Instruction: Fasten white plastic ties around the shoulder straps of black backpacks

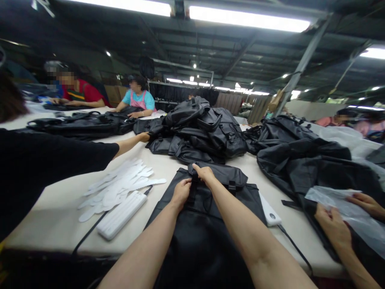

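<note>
A black backpack (pixel 207 241) lies in front of me, its top flap (pixel 225 176) pointing away from me. My right hand (pixel 204 174) is closed on the left end of the flap, with the thumb on top. Just left of it and slightly nearer, my left hand (pixel 182 192) pinches the backpack by a strap under the flap; its fingertips are partly hidden. A strap with a buckle (pixel 232 186) hangs at the flap's right side.
Black bags are piled (pixel 204 132) beyond my hands. White strips (pixel 120 186) and a long white corded device (pixel 122 214) lie left; another corded white device (pixel 270 212) lies right. A co-worker's arm (pixel 129 145) reaches in from the left. Other hands (pixel 333 224) hold clear plastic at right.
</note>
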Demonstrator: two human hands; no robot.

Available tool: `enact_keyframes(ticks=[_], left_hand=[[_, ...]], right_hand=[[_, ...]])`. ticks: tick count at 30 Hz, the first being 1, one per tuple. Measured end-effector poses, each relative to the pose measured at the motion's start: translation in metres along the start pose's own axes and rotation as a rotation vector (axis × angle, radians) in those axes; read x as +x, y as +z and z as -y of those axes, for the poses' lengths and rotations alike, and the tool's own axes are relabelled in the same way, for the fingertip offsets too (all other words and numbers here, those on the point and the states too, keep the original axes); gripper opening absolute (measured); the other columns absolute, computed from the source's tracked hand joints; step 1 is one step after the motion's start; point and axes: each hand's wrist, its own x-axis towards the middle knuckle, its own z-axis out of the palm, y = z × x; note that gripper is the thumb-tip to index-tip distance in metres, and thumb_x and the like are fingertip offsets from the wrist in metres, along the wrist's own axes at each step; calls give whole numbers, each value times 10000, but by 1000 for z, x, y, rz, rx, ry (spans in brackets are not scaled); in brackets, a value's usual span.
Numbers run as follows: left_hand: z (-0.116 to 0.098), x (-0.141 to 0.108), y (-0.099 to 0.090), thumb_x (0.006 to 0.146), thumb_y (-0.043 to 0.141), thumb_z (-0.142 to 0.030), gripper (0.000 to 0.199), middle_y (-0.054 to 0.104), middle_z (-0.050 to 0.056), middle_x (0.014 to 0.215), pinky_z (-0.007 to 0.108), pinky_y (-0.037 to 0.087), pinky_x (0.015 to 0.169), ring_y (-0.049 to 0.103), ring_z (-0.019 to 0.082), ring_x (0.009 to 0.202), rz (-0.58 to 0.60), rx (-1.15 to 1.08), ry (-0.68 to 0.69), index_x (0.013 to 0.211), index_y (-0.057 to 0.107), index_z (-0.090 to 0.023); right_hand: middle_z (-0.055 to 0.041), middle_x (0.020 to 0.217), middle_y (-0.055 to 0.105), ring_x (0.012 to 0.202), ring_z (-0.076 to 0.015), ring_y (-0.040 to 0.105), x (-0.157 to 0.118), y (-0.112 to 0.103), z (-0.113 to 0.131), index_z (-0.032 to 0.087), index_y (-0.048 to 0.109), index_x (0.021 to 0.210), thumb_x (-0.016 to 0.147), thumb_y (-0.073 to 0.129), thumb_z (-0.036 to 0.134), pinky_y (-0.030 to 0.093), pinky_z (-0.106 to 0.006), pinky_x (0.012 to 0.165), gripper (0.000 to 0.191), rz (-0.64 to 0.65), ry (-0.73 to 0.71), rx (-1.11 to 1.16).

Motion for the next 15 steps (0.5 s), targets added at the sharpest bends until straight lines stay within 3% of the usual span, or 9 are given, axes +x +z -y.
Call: enact_keyframes(ticks=[4,8,10,12,15], left_hand=[[8,-2,-9,771,495,-284,287,669,97,897,248,443,700,600,141,779,69,-127,-104,952,631,-109],[11,12,-12,741,533,-464,394,667,94,794,272,441,636,598,161,703,141,-201,-233,844,648,-101],[12,19,-12,665,629,-445,359,656,74,705,277,434,606,586,163,644,199,-211,-276,778,655,-105],[12,22,-11,599,699,-353,287,646,49,666,268,426,601,573,151,617,237,-214,-290,754,657,-115],[11,20,-12,586,698,-258,242,632,14,648,238,414,614,557,120,613,235,-214,-279,789,653,-135]], right_hand=[[-22,555,558,559,-132,531,-13,5,-3,146,594,615,812,440,484,369,-218,534,420,-16,-74,61],[10,650,524,642,-99,497,-69,30,-19,166,484,522,779,525,411,363,-195,599,357,-62,-342,159],[10,674,510,656,-97,487,-92,42,-25,165,456,505,744,573,354,361,-201,617,327,-59,-431,209],[9,636,498,606,-98,478,-101,49,-27,166,459,501,721,588,371,355,-212,575,327,17,-347,251],[19,496,462,437,-89,415,-93,47,-24,165,494,504,734,527,498,298,-225,444,406,170,-25,410]])
